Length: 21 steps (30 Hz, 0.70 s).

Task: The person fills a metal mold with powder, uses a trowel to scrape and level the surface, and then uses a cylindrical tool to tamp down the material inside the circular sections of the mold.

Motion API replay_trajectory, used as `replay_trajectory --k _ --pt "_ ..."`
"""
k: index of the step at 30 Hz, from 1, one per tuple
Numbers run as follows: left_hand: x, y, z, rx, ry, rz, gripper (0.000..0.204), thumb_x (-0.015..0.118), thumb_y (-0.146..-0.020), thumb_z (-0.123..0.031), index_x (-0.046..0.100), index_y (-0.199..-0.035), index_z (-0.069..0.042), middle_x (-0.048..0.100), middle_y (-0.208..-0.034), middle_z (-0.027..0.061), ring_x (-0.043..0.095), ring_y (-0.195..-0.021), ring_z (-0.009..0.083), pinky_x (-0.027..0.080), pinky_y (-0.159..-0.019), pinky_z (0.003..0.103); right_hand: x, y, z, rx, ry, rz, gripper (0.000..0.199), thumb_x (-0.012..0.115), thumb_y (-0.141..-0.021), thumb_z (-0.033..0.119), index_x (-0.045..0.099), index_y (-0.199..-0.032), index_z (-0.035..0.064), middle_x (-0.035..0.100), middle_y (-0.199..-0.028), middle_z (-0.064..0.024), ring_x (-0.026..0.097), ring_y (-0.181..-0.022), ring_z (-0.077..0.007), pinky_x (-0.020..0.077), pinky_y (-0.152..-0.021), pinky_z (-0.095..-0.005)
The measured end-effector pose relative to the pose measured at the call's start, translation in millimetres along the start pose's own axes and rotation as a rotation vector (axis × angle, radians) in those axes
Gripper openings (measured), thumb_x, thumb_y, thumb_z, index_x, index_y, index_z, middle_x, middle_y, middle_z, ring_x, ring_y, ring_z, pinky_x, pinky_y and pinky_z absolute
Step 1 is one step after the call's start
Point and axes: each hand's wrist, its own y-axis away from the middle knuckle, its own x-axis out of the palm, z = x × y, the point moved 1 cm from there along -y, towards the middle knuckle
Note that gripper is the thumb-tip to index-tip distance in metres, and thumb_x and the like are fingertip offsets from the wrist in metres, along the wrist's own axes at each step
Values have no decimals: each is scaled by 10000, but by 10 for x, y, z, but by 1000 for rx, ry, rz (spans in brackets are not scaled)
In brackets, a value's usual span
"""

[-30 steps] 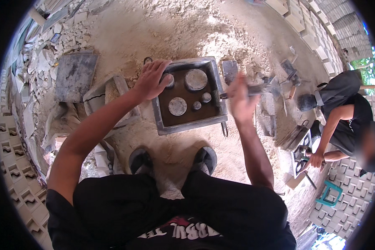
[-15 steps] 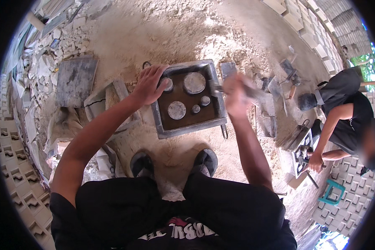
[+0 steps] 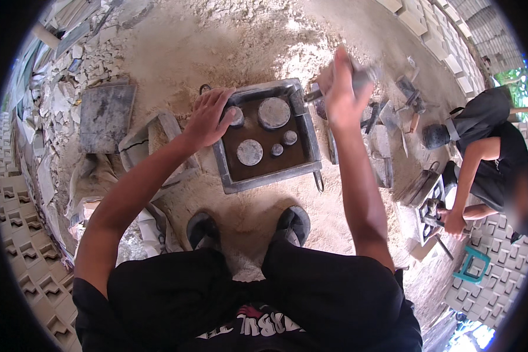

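A square dark metal mould (image 3: 273,180) lies on the dusty ground in front of my feet. Several round grey pieces, such as the large disc (image 3: 274,113) and the small knob (image 3: 277,149), stand in its brown bed. My left hand (image 3: 208,117) rests over the mould's upper left edge, fingers stretched out and the thumb beside a round piece (image 3: 235,117). Raised off the mould's upper right corner, my right hand (image 3: 347,97) is closed round a short dark tool (image 3: 366,76). Motion blurs it, and its exact kind does not show.
A dark square slab (image 3: 107,117) and an open box-like frame (image 3: 164,132) lie left, with rubble (image 3: 64,105) beyond. Scattered tools (image 3: 409,94) and slabs (image 3: 380,152) lie right. A co-worker (image 3: 481,146) bends over another mould (image 3: 429,220) near a teal stool (image 3: 474,265).
My right hand has swung up and away from the mould's right side with the tool. The left hand stays on the mould's edge.
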Motion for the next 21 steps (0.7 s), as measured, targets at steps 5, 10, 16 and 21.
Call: replay_trajectory --k 5,10,16,21 --pt "45 -51 -22 -18 29 17 478 508 -925 -247 404 -1356 -69 482 -1278 158 424 -1232 342 289 -1052 461 32 -34 -363 346 83 16 390 473 -954 128 433 -566 120 415 -491 15 329 -390 -69 261 -381 -267" --pt "-19 -27 -29 -39 9 27 494 514 -920 -267 402 -1357 -66 479 -1280 162 412 -1247 338 284 -1056 458 -96 342 279 -82 32 -15 425 457 -974 125 393 -554 124 360 -479 28 279 -415 -73 212 -416 -281" --pt "-3 29 -3 -54 56 56 493 506 -922 -261 399 -1360 -63 475 -1285 160 409 -1251 333 272 -1068 454 -178 514 195 43 15 19 370 468 -980 113 480 -612 85 396 -510 57 319 -434 -40 215 -392 -246" --pt "61 -75 2 -20 105 22 496 509 -920 -265 399 -1363 -69 469 -1297 158 408 -1251 337 267 -1072 455 -197 703 -259 239 251 128 390 392 -996 146 429 -608 126 359 -474 43 307 -414 -49 212 -390 -272"
